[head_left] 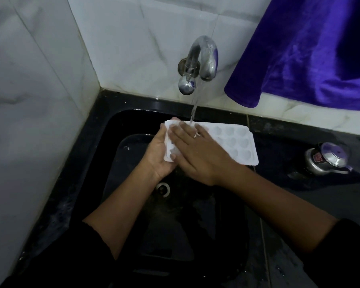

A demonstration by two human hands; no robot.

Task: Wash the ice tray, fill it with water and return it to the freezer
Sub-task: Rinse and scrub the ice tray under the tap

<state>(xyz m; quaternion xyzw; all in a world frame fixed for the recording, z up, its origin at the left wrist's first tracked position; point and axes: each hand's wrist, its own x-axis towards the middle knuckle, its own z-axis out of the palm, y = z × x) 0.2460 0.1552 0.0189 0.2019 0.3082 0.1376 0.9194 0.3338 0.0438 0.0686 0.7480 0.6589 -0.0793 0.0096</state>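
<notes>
I look down into a corner of white marble-patterned wall tiles [40,100] meeting a dark countertop [312,196]. Set into the counter is a black sink [104,142] with a round drain [163,189] at its bottom. A purple velvet cloth [312,48] hangs at the upper right. A curved chrome tap [202,59] on the back wall pours a thin stream of water [195,104] onto the white ice tray [237,142], which I hold over the sink with its cups facing up. My left hand [159,155] grips the tray's left short end, fingers curled behind it and thumb on the front. My right hand [197,154] lies flat and spread on the tray's top, gripping nothing. A small steel pot lid [328,157] sits on the counter at right, well apart from the tray.
</notes>
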